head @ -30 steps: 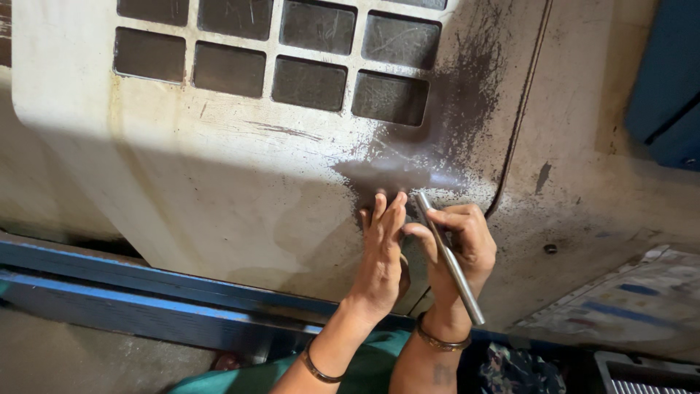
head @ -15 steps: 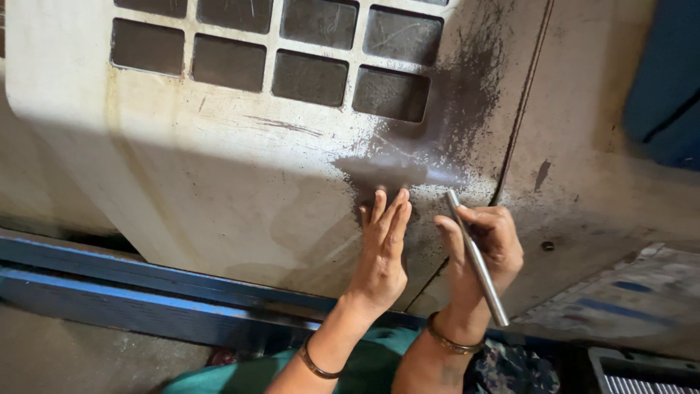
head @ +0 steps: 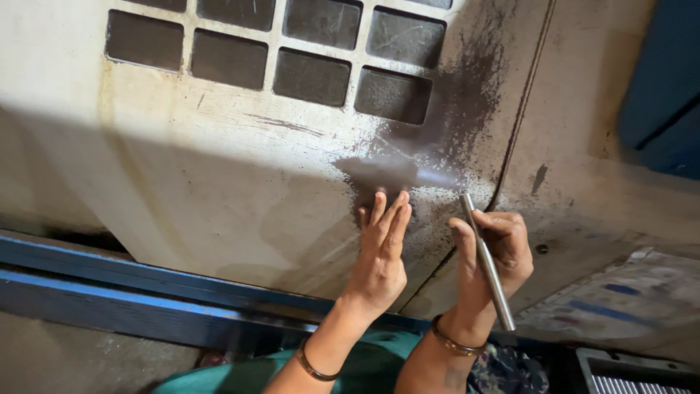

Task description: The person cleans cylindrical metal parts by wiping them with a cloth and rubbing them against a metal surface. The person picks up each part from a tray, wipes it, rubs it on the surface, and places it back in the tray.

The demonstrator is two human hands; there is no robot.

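My left hand (head: 379,252) lies flat with its fingers together on a dirty cream machine panel (head: 219,168), fingertips at the edge of a dark smeared patch (head: 379,175). My right hand (head: 492,255) is just to the right of it, curled around a thin grey metal rod (head: 487,263). The rod points up and left, its tip close to the panel's dark seam. A bangle sits on each wrist.
A grid of dark square windows (head: 292,51) fills the panel's top. A blue metal rail (head: 109,288) runs below the panel at the left. A dark blue object (head: 663,87) is at the upper right, and a ribbed grey part (head: 634,376) at the lower right.
My right hand has moved to the right with the rod, away from my left hand. My left hand has stayed on the panel with its fingers now closer together.
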